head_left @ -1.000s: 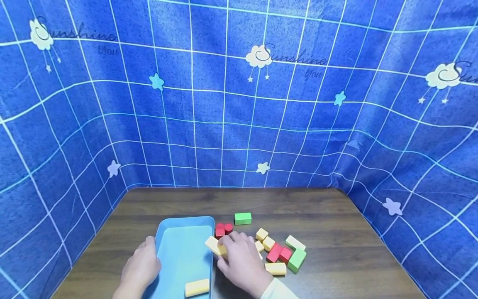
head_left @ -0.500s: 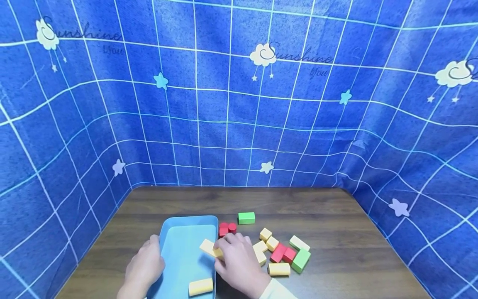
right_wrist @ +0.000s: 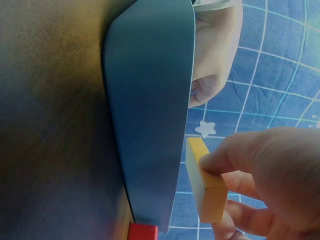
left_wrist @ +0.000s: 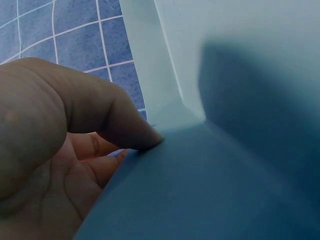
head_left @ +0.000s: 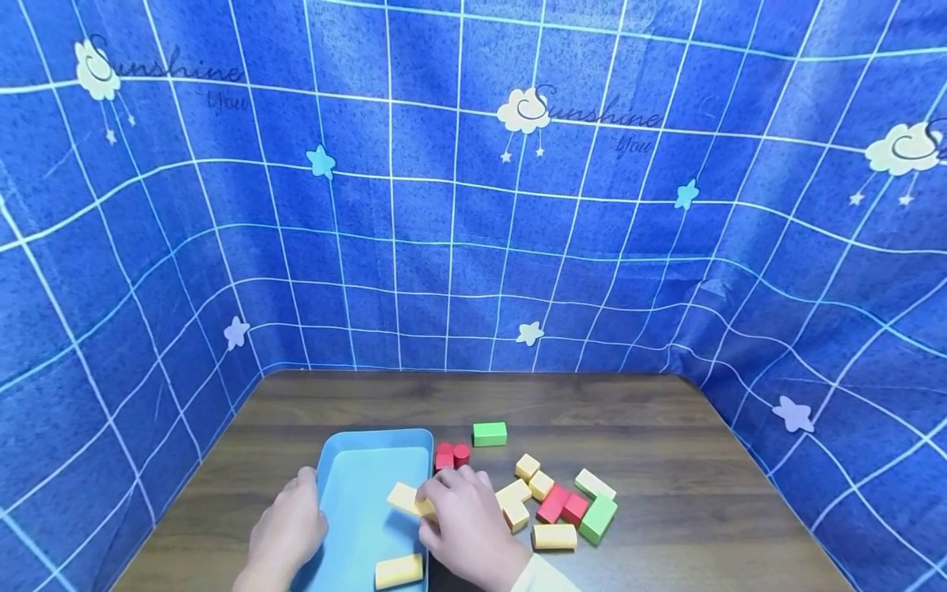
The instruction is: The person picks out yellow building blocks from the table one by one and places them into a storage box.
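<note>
A blue tray (head_left: 362, 485) sits on the left part of the table. My left hand (head_left: 288, 526) grips its left wall; in the left wrist view the thumb (left_wrist: 125, 112) presses the inner side, with fingers behind the wall. Between thumb and fingers, my right hand (head_left: 469, 522) pinches a yellow rectangular block (head_left: 404, 498). This block hangs tilted above the right side of the tray, apart from the wall in the right wrist view, where its narrow side (right_wrist: 212, 202) shows. Inside the tray, a yellow cylinder block (head_left: 399, 571) lies near the front right.
Right of the tray lie two red blocks (head_left: 444, 457) and a green block (head_left: 490, 434). Farther right are clustered yellow cubes (head_left: 542, 485), red blocks (head_left: 552, 503), a green block (head_left: 598, 519), a pale block (head_left: 595, 484) and another yellow cylinder (head_left: 554, 537). A blue curtain (head_left: 473, 205) surrounds the table.
My right hand has carried the yellow rectangular block leftward, from the tray's right rim to over its inside. My left hand keeps its hold on the tray. The head view has shifted slightly.
</note>
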`<state>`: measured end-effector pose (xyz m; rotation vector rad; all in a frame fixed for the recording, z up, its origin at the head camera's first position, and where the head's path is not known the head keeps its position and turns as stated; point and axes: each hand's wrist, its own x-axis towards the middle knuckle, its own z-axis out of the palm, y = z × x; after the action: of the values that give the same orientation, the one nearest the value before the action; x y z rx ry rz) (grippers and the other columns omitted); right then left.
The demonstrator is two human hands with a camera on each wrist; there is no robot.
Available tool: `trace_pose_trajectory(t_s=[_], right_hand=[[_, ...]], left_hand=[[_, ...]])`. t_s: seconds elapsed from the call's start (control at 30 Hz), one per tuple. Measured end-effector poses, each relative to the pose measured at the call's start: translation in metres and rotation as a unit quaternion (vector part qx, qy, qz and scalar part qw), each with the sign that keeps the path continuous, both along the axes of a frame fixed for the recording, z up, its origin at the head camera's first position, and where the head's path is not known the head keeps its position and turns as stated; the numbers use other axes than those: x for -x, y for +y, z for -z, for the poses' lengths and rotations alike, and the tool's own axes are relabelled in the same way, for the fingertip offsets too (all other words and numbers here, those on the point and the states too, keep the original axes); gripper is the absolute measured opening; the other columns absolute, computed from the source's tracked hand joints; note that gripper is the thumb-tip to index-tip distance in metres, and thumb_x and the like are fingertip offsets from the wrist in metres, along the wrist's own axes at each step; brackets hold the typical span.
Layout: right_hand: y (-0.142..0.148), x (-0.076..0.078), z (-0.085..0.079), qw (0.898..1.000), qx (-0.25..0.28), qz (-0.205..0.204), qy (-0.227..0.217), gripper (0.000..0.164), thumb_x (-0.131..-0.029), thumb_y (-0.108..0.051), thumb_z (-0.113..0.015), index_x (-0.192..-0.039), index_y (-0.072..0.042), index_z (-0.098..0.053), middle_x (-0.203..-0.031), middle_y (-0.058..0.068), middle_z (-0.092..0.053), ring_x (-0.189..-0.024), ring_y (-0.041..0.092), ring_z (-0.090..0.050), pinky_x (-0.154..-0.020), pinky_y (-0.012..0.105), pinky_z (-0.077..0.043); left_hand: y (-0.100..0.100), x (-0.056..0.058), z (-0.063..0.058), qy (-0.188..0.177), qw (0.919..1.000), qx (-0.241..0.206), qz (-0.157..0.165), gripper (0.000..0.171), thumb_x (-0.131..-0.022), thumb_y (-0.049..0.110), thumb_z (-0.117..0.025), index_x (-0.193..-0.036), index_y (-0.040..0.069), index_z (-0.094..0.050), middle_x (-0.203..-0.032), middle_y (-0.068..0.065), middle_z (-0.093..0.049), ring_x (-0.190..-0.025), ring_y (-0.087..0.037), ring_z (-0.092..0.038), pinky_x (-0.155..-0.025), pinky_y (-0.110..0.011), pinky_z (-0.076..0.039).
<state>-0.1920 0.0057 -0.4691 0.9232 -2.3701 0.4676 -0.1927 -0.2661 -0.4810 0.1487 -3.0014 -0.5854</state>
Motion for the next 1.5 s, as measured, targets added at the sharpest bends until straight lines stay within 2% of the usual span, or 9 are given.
trace_pose_trajectory(t_s=[0.27, 0.53, 0.93, 1.2, 1.5], right_hand=[[-0.006, 0.000, 0.001, 1.000, -0.013, -0.011, 0.007, 0.016, -0.070, -0.029, -0.073, -0.084, -0.026, -0.065, -0.085, -0.014, -0.059, -0.075, 0.009, -0.046, -0.058, 0.025, -0.030], [-0.008, -0.001, 0.001, 0.999, -0.029, -0.016, -0.008, 0.014, -0.072, -0.029, -0.073, -0.084, -0.028, -0.067, -0.087, -0.016, -0.060, -0.075, 0.007, -0.044, -0.059, 0.026, -0.030], [-0.013, -0.001, 0.005, 0.997, -0.077, -0.022, -0.012, 0.013, -0.072, -0.029, -0.071, -0.085, -0.032, -0.069, -0.089, -0.017, -0.062, -0.074, 0.007, -0.042, -0.060, 0.028, -0.031], [-0.017, -0.002, 0.005, 0.996, -0.085, -0.028, -0.020, 0.014, -0.072, -0.029, -0.073, -0.084, -0.034, -0.069, -0.087, -0.018, -0.062, -0.074, 0.007, -0.042, -0.058, 0.028, -0.030], [-0.019, -0.002, 0.007, 0.995, -0.089, -0.038, -0.037, 0.013, -0.074, -0.028, -0.074, -0.085, -0.034, -0.070, -0.087, -0.019, -0.061, -0.075, 0.008, -0.042, -0.058, 0.028, -0.028]], left_hand=[[-0.002, 0.001, 0.002, 0.007, 1.0000, 0.001, 0.002, 0.057, -0.080, 0.007, -0.057, -0.131, -0.007, -0.034, -0.120, -0.032, -0.050, -0.091, -0.051, -0.054, -0.069, -0.063, -0.048], [0.001, 0.000, 0.000, 0.002, 1.0000, 0.001, 0.001, 0.056, -0.081, 0.007, -0.057, -0.131, -0.008, -0.034, -0.119, -0.032, -0.050, -0.091, -0.051, -0.054, -0.068, -0.063, -0.049], [0.001, 0.000, 0.000, -0.011, 0.9999, 0.000, -0.002, 0.057, -0.083, 0.007, -0.057, -0.132, -0.009, -0.033, -0.121, -0.034, -0.049, -0.095, -0.052, -0.052, -0.070, -0.064, -0.048], [0.002, 0.000, -0.002, -0.017, 0.9998, 0.000, -0.004, 0.057, -0.083, 0.007, -0.057, -0.132, -0.009, -0.032, -0.122, -0.034, -0.048, -0.095, -0.052, -0.052, -0.071, -0.065, -0.048], [0.001, 0.000, 0.000, -0.007, 1.0000, -0.001, 0.001, 0.056, -0.083, 0.005, -0.054, -0.133, -0.009, -0.032, -0.121, -0.032, -0.050, -0.091, -0.050, -0.055, -0.068, -0.063, -0.049]])
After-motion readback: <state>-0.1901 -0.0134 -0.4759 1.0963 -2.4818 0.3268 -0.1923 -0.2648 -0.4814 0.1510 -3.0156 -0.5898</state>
